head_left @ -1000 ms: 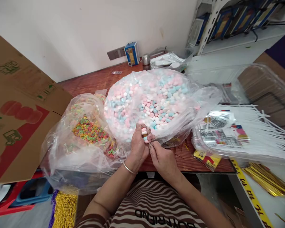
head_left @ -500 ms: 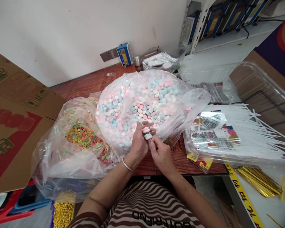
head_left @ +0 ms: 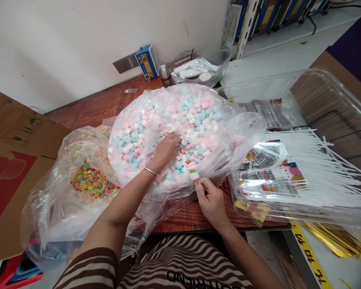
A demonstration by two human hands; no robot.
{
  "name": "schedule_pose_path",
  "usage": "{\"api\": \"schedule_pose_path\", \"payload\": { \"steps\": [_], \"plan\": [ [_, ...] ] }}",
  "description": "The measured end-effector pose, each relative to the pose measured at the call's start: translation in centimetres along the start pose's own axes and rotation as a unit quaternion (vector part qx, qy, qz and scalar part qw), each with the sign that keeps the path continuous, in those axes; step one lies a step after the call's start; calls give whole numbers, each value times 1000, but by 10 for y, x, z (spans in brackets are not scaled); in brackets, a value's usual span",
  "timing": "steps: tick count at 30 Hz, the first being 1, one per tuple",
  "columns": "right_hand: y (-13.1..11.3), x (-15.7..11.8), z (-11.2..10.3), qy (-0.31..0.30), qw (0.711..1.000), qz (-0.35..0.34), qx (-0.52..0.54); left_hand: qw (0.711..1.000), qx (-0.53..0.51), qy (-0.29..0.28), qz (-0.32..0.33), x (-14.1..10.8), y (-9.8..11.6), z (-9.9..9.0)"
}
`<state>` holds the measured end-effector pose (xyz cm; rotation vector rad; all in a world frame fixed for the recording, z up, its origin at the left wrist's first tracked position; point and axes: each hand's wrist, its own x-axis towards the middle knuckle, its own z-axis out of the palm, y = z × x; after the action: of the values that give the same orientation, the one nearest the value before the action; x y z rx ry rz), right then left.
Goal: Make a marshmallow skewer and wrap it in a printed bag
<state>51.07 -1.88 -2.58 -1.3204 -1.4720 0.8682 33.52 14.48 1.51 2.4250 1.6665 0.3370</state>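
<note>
My left hand [head_left: 167, 149], with a bangle at the wrist, reaches into the opening of a big clear bag [head_left: 243, 130] of pink, blue and white marshmallow candies [head_left: 195, 154]. Its fingers bend down among the pieces and the tips are hidden, so its grasp cannot be made out. Near the bag's front edge, my right hand [head_left: 211, 200] pinches the lower end of a candy skewer [head_left: 193, 170]. Red, white, yellow-orange and blue pieces are stacked along that skewer; its stick is mostly hidden.
Left of the marshmallows lies a clear bag of colourful ring candies [head_left: 93, 180], beside a cardboard box [head_left: 15, 160]. On the right, a clear plastic tray [head_left: 237, 206] holds white sticks [head_left: 325, 172] and printed packaging. Gold twist ties [head_left: 333, 239] lie lower right. A metal-topped bottle [head_left: 165, 74] stands behind.
My left hand has left the skewer and moved up and left into the marshmallow bag. My right hand keeps the skewer, now slightly further right. The camera view has shifted a little.
</note>
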Motion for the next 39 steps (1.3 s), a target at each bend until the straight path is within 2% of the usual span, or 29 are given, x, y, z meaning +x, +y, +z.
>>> {"api": "schedule_pose_path", "payload": {
  "steps": [3, 6, 8, 10, 14, 16, 20, 27, 31, 33, 35, 36, 39],
  "plan": [
    [3, 0, -1, -4, 1000, 7, 3, 998, -51, 29, -7, -1, -10, -1],
    [4, 0, -3, -8, 1000, 14, 9, 988, -124, 92, -17, -5, -20, -9],
    [5, 0, -3, -8, 1000, 15, 14, 982, -147, 114, -17, -10, -21, -16],
    [5, 0, -2, -8, 1000, 16, 18, 984, -158, 86, -16, -15, -20, -22],
    [5, 0, -1, -10, 1000, 21, 17, 985, -157, -68, -16, -19, -17, -22],
    [5, -1, -1, -10, 1000, 22, 15, 984, -149, -91, -22, -17, -18, -18],
    [7, -1, 0, -11, 1000, 22, 18, 987, -131, -83, -41, -14, -18, -8],
    [9, -2, 3, -13, 999, 25, 22, 997, -29, -64, -30, -16, -8, 2],
    [8, -2, 2, -13, 1000, 21, 19, 998, -41, -42, -31, -20, -5, -1],
    [6, -3, 1, -15, 1000, 16, 18, 994, -100, -10, -45, -27, -4, -4],
    [4, -3, 0, -18, 1000, 7, 19, 971, -228, 16, -74, -36, -1, -8],
    [2, -3, 0, -20, 1000, 1, 19, 946, -312, 20, -92, -42, 2, -11],
    [-6, -3, -2, -27, 999, -15, 24, 840, -524, 8, -140, -62, 9, -20]
  ]
}}
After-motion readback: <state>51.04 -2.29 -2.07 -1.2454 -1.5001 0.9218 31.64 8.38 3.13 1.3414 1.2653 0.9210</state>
